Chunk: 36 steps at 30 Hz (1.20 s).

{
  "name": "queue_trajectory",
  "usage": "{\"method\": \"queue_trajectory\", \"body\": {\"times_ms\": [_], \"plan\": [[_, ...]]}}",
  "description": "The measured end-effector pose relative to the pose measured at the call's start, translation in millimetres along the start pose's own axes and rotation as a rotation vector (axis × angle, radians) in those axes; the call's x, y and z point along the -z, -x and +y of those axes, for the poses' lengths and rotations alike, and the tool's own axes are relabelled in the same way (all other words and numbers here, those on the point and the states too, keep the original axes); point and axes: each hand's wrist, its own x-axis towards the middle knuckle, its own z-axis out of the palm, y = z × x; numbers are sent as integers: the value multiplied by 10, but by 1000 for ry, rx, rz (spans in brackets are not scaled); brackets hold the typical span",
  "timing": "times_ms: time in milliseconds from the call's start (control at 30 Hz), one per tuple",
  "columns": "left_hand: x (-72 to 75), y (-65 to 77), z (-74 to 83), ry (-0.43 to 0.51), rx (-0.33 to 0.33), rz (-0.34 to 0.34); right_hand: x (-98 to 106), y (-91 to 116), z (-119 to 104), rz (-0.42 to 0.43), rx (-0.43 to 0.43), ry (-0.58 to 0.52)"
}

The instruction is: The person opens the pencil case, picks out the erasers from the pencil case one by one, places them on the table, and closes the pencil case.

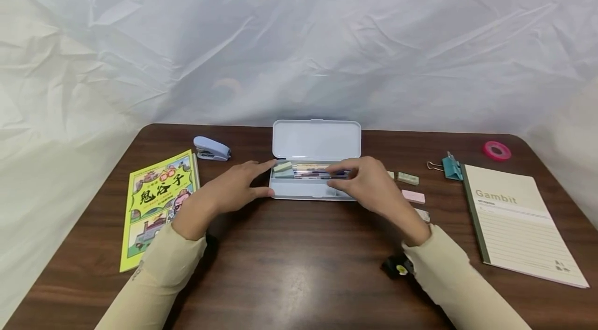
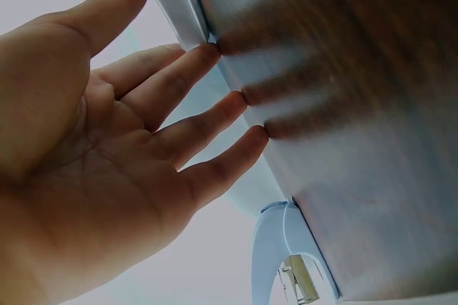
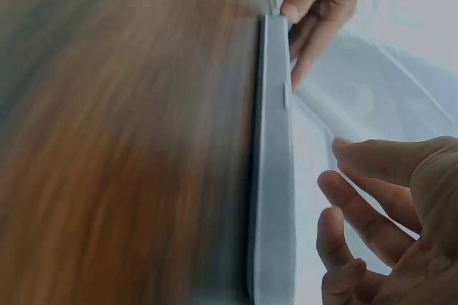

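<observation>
A pale blue-grey pencil case (image 1: 316, 139) stands with its lid raised near the table's far edge. Several pens (image 1: 310, 171) lie in its back compartment, beside a pale green eraser (image 1: 283, 167) at the left end. My left hand (image 1: 235, 187) spreads its thumb and fingers around the case's left end, fingertips right at its wall. Over the right half of the case hovers my right hand (image 1: 366, 182), thumb and fingers bent and apart. The right wrist view shows nothing between the right hand's fingers (image 3: 365, 212). Part of the compartments is hidden beneath that hand.
Right of the case lie several erasers, among them a green one (image 1: 408, 178) and a pink one (image 1: 413, 196). A stapler (image 1: 212, 149) and a yellow comic book (image 1: 161, 216) are on the left; a teal binder clip (image 1: 451, 167), pink tape roll (image 1: 497, 150) and notebook (image 1: 523, 226) on the right.
</observation>
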Motion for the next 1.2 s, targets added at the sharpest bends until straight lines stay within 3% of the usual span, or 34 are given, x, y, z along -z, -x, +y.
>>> {"method": "queue_trajectory", "body": {"times_ms": [200,433,533,833,1200], "plan": [[32,3,73,2,35,-2,-244,-222,-121,-28,67,3],[22,-2,54,9,13,26,-645,-691,198,-51,102,6],[17,-11,51,7,1,37,-728,-786,225,-49,116,5],[26,-14,58,2,12,28,-805,-878,141,-91,73,-37],[22,-4,59,9,15,27,-802,-861,3,-81,79,25]]}}
